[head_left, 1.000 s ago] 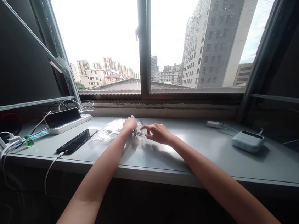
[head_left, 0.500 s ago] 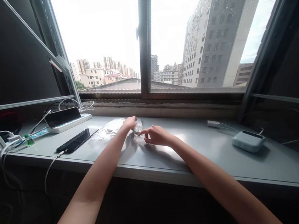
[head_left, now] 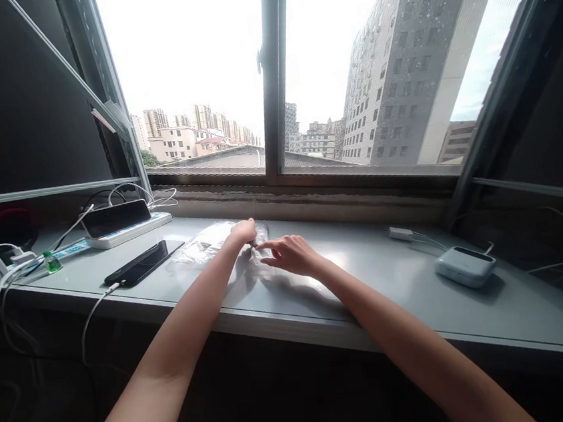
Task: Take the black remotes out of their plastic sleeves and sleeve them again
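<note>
A crumpled clear plastic bag (head_left: 205,244) lies on the grey tabletop (head_left: 369,275), partly beneath my left hand (head_left: 244,231). That hand is closed, its fingers curled down and mostly hidden behind its back. Close under its fingertips a small dark bit shows, too small to name. From the right comes my right hand (head_left: 292,254), index finger stretched toward that dark bit and thumb held apart below. The index tip is at or very near the bag's right end; contact cannot be told.
To the left lie a black phone (head_left: 145,263) on a cable, a second phone (head_left: 117,219) leaning on a white power strip (head_left: 130,234), and a small green bottle (head_left: 52,262). A pale blue power bank (head_left: 465,266) and white adapter (head_left: 400,233) are right. A window stands behind.
My right index finger has shifted slightly left and up, nearer the left hand's fingertips, and its thumb has spread a little. The left hand stays nearly in place.
</note>
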{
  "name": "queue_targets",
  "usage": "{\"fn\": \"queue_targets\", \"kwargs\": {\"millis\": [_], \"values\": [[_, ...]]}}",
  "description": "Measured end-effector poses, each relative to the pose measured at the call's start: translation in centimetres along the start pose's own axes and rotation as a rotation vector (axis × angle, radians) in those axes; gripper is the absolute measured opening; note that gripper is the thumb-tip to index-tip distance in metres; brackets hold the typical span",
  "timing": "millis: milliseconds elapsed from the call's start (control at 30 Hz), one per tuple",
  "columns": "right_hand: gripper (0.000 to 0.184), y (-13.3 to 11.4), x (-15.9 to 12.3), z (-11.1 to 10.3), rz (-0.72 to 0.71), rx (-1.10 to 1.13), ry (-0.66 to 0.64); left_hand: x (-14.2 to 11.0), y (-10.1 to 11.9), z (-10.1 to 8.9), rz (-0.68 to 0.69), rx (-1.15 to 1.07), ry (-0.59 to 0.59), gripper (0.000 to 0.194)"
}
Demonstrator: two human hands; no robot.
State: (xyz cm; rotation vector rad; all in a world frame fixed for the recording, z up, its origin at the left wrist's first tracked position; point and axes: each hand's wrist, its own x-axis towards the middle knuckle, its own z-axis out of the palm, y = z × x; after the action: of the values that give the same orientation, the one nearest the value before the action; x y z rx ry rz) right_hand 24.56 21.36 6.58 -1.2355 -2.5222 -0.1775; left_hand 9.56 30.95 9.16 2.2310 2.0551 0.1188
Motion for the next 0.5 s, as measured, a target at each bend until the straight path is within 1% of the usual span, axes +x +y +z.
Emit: {"fn": "queue_targets", "kwargs": {"millis": [100, 133, 200, 233, 267, 300, 333, 400, 433, 500], "values": [[0.031, -0.7, -0.1, 0.3, -0.02, -0.063, 0.044, -0.4, 0.1, -0.4, -0.005, 0.003, 0.012, 0.047], [0.031, -0.9, -0.1, 0.4, -0.028, -0.071, 0.049, -0.8, 0.1, -0.6, -0.005, 0.016, 0.042, 0.047], [0.031, -1.2, -0.1, 0.5, -0.017, -0.066, 0.057, -2.1, -0.2, -1.0, 0.006, 0.055, 0.137, 0.049], [0.03, -1.3, 0.0, 0.6, 0.006, -0.055, 0.07, -2.9, -0.5, -1.1, 0.024, 0.071, 0.182, 0.048], [0.029, -1.3, 0.0, 0.5, 0.04, -0.04, 0.09, -3.9, -0.9, -1.2, 0.048, 0.079, 0.201, 0.045], [0.028, -1.2, 0.1, 0.5, 0.085, -0.025, 0.117, -5.0, -1.5, -1.2, 0.086, 0.089, 0.197, 0.042], [0.029, -1.0, 0.1, 0.4, 0.136, -0.01, 0.145, -6.0, -2.1, -1.2, 0.123, 0.093, 0.163, 0.04], [0.031, -0.6, 0.2, 0.4, 0.227, 0.015, 0.189, -8.0, -3.1, -1.0, 0.179, 0.09, 0.026, 0.041], [0.03, -0.4, 0.2, 0.4, 0.258, 0.027, 0.197, -8.7, -3.5, -0.9, 0.194, 0.106, -0.01, 0.043], [0.03, 0.1, 0.3, 0.6, 0.278, 0.048, 0.202, -9.7, -3.7, -0.6, 0.237, 0.127, -0.039, 0.052]]}}
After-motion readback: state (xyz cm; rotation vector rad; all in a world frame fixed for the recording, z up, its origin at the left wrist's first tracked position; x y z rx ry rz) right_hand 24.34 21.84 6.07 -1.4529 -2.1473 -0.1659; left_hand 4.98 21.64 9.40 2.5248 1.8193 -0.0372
